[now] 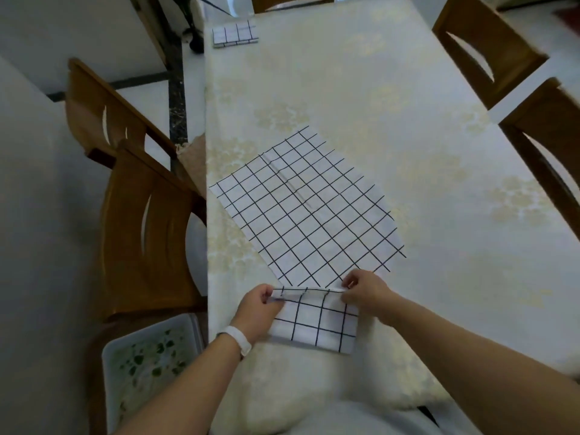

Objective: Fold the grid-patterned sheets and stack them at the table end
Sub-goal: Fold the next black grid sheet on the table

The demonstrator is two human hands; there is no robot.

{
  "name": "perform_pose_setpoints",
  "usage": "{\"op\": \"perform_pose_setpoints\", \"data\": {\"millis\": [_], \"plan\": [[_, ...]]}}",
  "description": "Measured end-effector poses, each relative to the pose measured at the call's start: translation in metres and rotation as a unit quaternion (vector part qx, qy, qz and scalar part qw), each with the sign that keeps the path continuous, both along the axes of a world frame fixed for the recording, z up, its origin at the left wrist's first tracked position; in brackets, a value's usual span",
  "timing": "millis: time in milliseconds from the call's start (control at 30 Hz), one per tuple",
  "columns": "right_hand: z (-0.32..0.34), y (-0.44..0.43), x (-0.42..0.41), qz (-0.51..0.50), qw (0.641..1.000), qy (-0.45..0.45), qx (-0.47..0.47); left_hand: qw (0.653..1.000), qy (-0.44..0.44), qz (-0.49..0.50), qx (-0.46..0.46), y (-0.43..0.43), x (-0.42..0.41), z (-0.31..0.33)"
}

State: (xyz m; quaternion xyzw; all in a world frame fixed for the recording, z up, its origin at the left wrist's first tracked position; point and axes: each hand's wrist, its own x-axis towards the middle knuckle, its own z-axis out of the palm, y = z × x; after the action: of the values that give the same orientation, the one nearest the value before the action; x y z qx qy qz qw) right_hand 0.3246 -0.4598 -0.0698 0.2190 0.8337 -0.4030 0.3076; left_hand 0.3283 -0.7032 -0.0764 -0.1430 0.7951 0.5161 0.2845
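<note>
A small folded grid-patterned sheet lies near the table's front edge. My left hand pinches its far left corner and my right hand pinches its far right corner. Just beyond them a larger grid-patterned sheet lies spread flat and turned at an angle on the table middle, with a crease down its upper part. At the far left end of the table sits a stack of folded grid-patterned sheets.
The table wears a cream floral cloth. Wooden chairs stand at its left, right and far right. A white tray with green leaf print rests on the near left chair.
</note>
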Motion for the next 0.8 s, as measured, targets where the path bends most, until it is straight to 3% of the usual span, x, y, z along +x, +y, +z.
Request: {"op": "perform_pose_setpoints", "data": {"millis": [233,467,800], "plan": [[0.007,-0.013,0.052,-0.227,0.947,-0.050,-0.220,0.981,-0.054,0.147,0.111,-0.005,0.027,0.001],[0.028,-0.022,0.086,-0.290,0.926,0.000,-0.241,0.942,-0.102,0.238,0.213,0.004,0.040,0.008],[0.066,0.001,0.119,-0.377,0.893,0.084,-0.230,0.937,-0.111,0.143,0.300,0.042,0.048,0.040]]}}
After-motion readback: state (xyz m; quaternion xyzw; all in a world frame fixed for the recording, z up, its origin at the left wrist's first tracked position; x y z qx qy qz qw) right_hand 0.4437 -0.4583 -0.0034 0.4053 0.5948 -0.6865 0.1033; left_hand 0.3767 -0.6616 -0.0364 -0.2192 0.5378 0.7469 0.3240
